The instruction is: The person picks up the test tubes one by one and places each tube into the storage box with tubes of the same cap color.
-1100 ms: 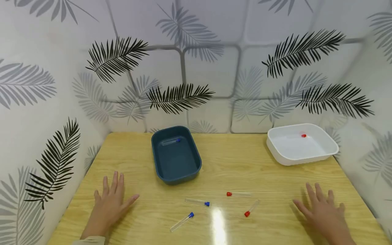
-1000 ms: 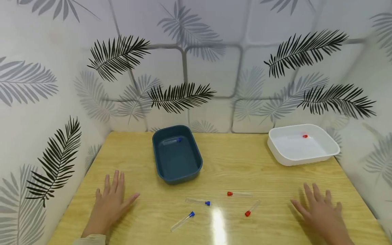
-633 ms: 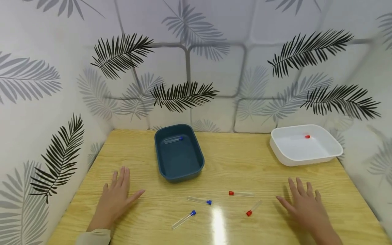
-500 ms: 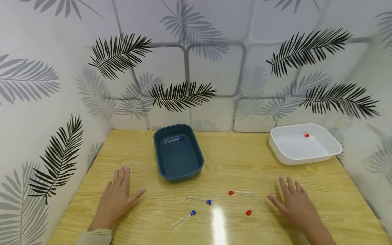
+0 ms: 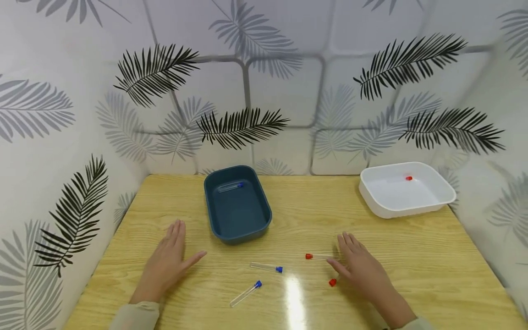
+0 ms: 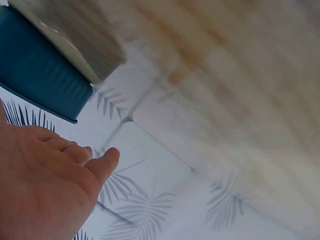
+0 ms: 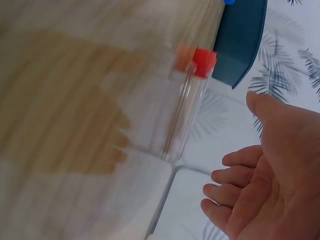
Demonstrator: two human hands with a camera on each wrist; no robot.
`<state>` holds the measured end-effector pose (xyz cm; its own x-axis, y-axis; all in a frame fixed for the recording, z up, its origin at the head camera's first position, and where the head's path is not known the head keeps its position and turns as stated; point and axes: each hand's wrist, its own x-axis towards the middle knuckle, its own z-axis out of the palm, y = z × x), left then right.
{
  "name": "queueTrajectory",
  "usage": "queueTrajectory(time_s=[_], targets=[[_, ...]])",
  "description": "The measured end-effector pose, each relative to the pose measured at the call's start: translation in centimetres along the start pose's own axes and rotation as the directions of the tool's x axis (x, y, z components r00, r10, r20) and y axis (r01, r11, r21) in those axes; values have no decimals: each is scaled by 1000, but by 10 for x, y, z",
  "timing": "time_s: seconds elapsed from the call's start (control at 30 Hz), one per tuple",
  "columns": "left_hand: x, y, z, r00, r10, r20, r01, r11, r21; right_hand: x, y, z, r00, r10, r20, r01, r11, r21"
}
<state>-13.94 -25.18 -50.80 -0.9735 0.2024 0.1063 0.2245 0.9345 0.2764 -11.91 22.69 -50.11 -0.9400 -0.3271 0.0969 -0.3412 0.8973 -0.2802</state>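
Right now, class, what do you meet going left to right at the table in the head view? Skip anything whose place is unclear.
Left hand, blue tray, table's rightmost blue cap, table's leftmost red cap, right hand, white tray.

I see a pale beige left sleeve, loose and softly creased near its end; the right sleeve, similarly pale, barely shows.

Nearer red-capped tube partly hidden
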Motion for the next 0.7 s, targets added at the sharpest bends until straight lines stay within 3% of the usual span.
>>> queueTrajectory(time_s=[0.2,0.4,0.7], targets=[[12,12,6,1000,16,-3,-16,998,-56,16,-28,8,994,-100,-46,96,993,-69],[17,20,10,1000,15,18,-13,997,-82,29,-58,18,978,-204,-33,195,965,-173],[26,28,12,999,42,7,-42,996,-80,48,-87,27,970,-238,-40,230,963,-141]])
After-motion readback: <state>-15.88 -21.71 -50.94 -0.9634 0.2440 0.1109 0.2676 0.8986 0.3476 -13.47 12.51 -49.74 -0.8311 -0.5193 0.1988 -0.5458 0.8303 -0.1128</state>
